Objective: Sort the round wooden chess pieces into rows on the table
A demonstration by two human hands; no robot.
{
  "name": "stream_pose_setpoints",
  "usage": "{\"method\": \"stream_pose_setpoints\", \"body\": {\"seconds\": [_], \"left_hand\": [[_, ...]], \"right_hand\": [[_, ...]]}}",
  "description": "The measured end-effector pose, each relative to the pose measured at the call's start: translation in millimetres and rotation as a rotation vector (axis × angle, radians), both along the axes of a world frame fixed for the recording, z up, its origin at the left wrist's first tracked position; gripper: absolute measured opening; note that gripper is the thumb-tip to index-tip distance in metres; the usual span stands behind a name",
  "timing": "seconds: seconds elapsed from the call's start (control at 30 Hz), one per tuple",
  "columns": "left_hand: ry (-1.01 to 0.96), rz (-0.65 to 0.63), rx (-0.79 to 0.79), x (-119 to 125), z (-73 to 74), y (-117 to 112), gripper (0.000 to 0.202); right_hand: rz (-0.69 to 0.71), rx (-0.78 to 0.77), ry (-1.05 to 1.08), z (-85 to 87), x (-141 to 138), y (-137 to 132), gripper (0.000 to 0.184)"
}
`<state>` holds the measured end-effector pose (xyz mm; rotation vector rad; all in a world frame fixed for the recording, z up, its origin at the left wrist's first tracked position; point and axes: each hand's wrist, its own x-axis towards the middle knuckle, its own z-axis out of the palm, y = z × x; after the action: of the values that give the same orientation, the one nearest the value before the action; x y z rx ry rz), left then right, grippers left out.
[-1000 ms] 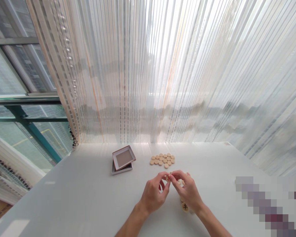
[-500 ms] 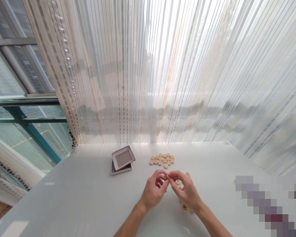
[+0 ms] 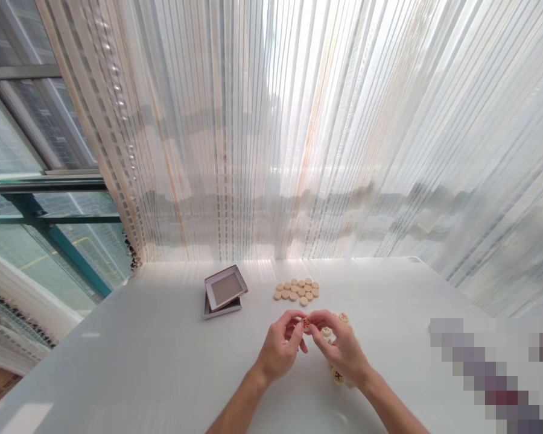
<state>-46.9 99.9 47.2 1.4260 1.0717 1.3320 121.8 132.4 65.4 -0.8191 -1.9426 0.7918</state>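
My left hand (image 3: 281, 348) and my right hand (image 3: 341, 348) meet over the white table (image 3: 140, 361), fingertips pinched together on one round wooden game piece (image 3: 306, 325) with a red mark. Under and around my right hand lie more marked pieces (image 3: 338, 377), some hidden by the fingers. Further back, a cluster of several plain face-down pieces (image 3: 297, 291) lies flat on the table.
A small open box with its lid (image 3: 224, 292) rests left of the cluster. Sheer striped curtains (image 3: 298, 132) hang along the table's far edge. A window with a green frame (image 3: 49, 229) is at the left. A blurred patch covers the right front.
Both hands stay together on the piece and have shifted slightly; the fingers have turned it a little. The view has tilted a touch.
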Motion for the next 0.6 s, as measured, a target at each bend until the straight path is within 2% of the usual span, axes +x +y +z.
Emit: {"method": "stream_pose_setpoints", "body": {"seconds": [0.6], "left_hand": [[0.157, 0.022, 0.048, 0.4, 6.1, -4.2, 0.028]], "right_hand": [[-0.048, -0.020, -0.017, -3.6, -0.2, 1.8, 0.015]]}}
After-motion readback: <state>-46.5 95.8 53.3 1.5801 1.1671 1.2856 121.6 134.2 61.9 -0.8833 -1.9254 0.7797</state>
